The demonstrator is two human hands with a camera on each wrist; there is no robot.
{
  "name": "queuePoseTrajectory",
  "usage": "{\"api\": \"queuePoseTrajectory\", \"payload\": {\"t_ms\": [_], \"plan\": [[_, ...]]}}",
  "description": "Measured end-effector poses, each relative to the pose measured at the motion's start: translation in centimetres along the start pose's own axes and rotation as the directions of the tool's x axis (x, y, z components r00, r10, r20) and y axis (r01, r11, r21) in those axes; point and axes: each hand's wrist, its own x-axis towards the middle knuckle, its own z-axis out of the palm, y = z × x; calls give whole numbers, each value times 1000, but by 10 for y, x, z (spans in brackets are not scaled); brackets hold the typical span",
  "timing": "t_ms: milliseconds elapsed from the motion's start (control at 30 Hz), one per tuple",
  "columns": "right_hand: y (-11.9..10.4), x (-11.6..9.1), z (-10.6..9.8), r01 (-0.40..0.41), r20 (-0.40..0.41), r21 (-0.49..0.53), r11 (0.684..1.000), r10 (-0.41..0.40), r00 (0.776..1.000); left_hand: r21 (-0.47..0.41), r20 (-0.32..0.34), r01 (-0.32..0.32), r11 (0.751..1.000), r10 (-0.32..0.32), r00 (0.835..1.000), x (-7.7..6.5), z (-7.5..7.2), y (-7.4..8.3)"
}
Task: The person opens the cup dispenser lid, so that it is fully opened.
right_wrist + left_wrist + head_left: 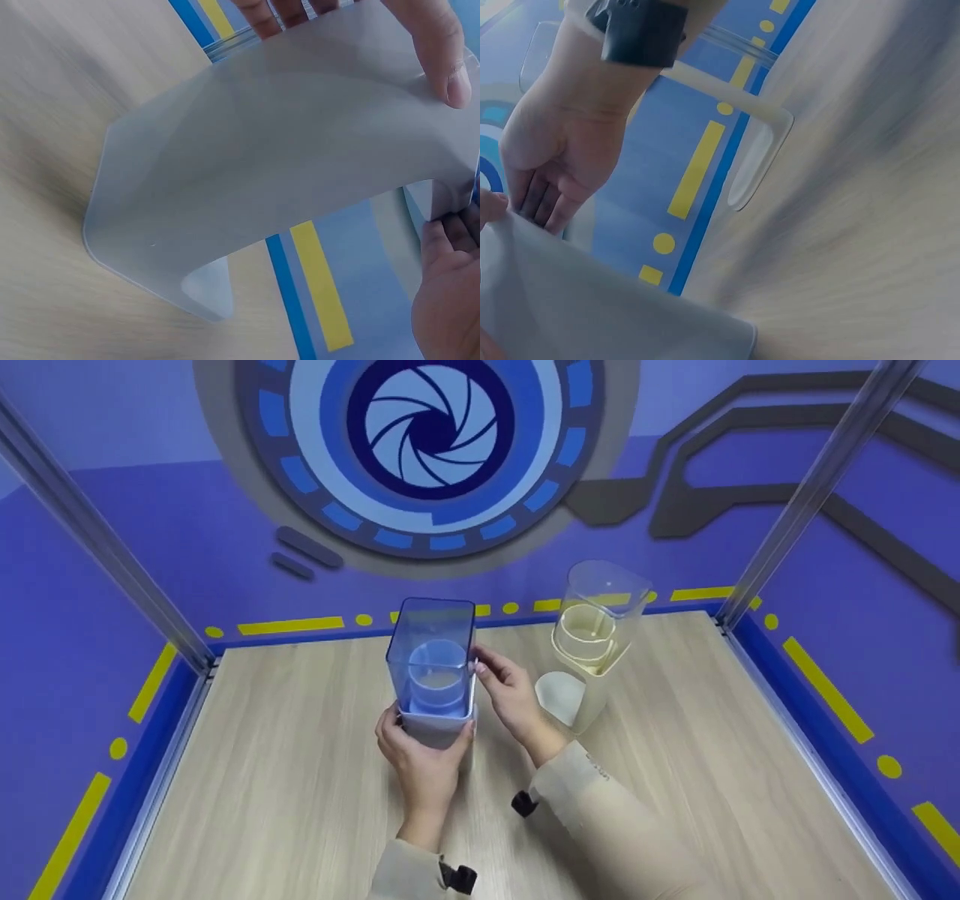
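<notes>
A grey dispenser (437,727) with a see-through blue square container (433,622) on top stands in front of me. A round cup-like ring (437,667) shows inside the container. My left hand (424,754) grips the grey body from the front, thumb on the right side and fingers on the left. With bent fingers, my right hand (514,690) holds the upper right edge of the dispenser, thumb and fingertips close together. The right wrist view shows the grey body (262,150) with a foot (210,289) at its lower end and my right fingers at its upper back.
To the right stands a cream dispenser (592,705) with a clear container (607,581), a ring (587,634) and a pale rounded base (561,697). Blue printed panels (150,525) enclose the wooden table (300,780), with metal posts (817,480) at the corners.
</notes>
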Motion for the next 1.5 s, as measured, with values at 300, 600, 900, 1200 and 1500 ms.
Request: {"api": "queuePoseTrajectory", "payload": {"t_ms": [300,600,900,1200,1500], "plan": [[8,-24,17,-12,-15,26,1000,12,1000,29,65,94,995,-95,993,4,-28,-2],[5,-40,14,-27,-42,40,999,28,999,16,143,154,988,-154,978,10,-35,0],[0,-52,16,15,-96,68,998,-8,995,22,249,120,993,-122,961,26,-43,-5],[-11,-56,7,23,-172,55,998,-13,985,32,356,125,992,-128,926,38,-42,-7],[-13,-70,9,92,-237,9,996,-87,968,35,478,140,989,-140,867,50,-49,-11]]}}
